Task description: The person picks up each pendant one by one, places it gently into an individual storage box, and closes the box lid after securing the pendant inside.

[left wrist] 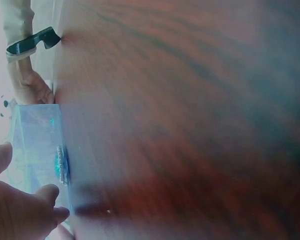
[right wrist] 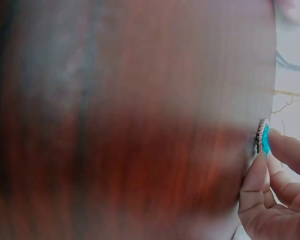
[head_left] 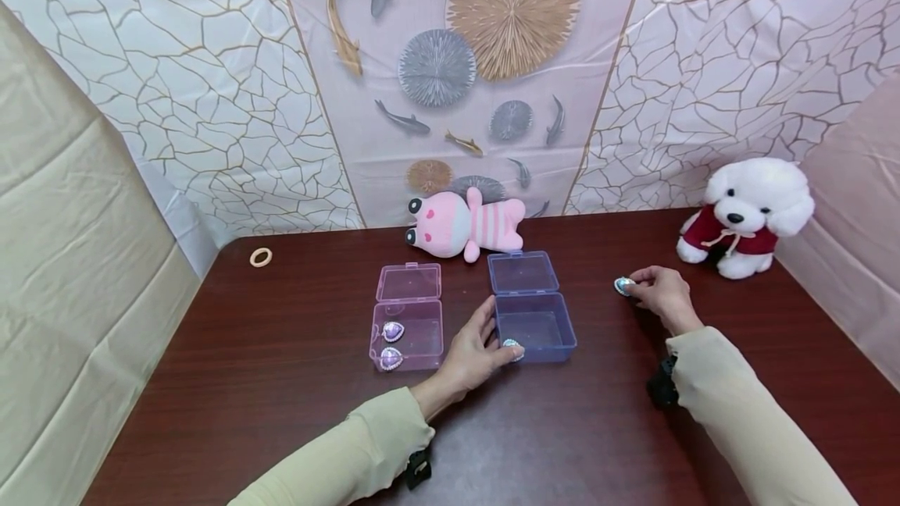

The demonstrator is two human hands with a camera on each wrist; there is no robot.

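Observation:
My right hand (head_left: 662,293) pinches a teal rhinestone-edged gem (right wrist: 264,138) between thumb and fingers, at or just above the table right of the boxes. My left hand (head_left: 469,359) lies against the left side of a clear blue plastic box (head_left: 558,326), fingers extended along that side and thumb at the front corner. Inside this open-lidded box another teal gem (left wrist: 60,165) stands near the front wall, by my thumb. To its left, a clear pink plastic box (head_left: 425,334) with its lid folded back holds two purple heart gems (head_left: 391,358).
A pink striped plush toy (head_left: 457,226) lies behind the boxes. The white plush dog (head_left: 752,213) in a red coat sits at the back right, beyond my right hand. At the back left lies a small wooden ring (head_left: 261,257). Patterned cloth rises behind the brown table (head_left: 232,381).

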